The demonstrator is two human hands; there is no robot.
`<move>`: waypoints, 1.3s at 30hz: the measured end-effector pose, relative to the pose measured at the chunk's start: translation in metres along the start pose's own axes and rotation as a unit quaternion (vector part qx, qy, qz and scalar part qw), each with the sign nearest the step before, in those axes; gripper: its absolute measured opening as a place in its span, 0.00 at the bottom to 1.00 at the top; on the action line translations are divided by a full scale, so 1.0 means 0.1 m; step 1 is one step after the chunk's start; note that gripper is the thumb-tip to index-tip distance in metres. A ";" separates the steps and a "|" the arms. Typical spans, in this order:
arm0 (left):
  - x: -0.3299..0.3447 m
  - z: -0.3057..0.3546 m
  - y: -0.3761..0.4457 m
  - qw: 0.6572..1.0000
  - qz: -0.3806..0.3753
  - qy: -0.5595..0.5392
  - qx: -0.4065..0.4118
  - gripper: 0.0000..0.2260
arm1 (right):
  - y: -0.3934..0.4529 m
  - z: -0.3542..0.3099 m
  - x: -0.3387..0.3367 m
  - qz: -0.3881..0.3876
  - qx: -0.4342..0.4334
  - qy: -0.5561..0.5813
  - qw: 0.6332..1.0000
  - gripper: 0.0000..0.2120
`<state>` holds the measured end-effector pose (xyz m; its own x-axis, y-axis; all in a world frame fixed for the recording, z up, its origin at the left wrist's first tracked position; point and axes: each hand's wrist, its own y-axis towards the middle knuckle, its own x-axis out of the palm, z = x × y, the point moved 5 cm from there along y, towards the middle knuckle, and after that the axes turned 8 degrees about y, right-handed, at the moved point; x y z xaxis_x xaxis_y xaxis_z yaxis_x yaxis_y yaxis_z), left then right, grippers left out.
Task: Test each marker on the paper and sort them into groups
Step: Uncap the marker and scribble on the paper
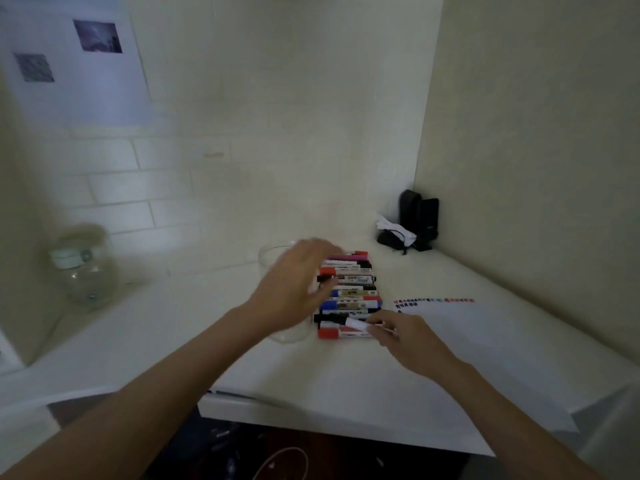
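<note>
A row of markers (349, 294) lies side by side on the white tabletop (242, 344), just left of the paper (485, 341). The left hand (294, 289), blurred, rests spread over the row's left ends. The right hand (401, 332) pinches the black-capped marker (341, 321) near the row's front.

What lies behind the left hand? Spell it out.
A clear container shows past the left hand, beside the row of markers. The hand covers most of it, so its contents cannot be seen.

The blurred left hand (296, 289) hides the marker row's (349, 296) left ends and a clear container (273, 252).
</note>
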<state>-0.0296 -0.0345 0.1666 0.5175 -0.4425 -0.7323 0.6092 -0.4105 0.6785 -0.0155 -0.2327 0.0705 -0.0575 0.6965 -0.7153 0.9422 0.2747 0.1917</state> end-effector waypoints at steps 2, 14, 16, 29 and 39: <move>0.23 0.25 -0.09 0.996 -0.062 0.006 0.063 0.17 | -0.08 -0.09 -0.18 0.002 0.002 0.051 0.999 0.08; 1.13 0.56 -0.23 0.985 -0.117 -0.125 -0.019 0.10 | -0.30 0.17 -0.28 0.129 0.153 0.447 0.872 0.13; 1.26 0.56 -0.20 0.982 -0.145 -0.117 0.000 0.13 | -0.25 0.26 -0.22 0.121 0.142 0.469 0.863 0.11; 1.78 0.18 -0.08 0.909 -0.269 -0.276 -0.159 0.08 | -0.04 0.85 -0.17 0.058 0.225 0.566 0.791 0.13; 1.77 0.20 0.16 0.871 -0.229 -0.394 -0.184 0.06 | 0.23 0.67 -0.36 -0.096 0.101 0.227 0.964 0.11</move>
<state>0.0593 -0.1351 0.0491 -0.3161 -0.7687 -0.5560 0.8693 -0.4694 0.1548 0.0301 -0.2957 0.0553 -0.3327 0.8766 -0.3477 0.9422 0.3246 -0.0831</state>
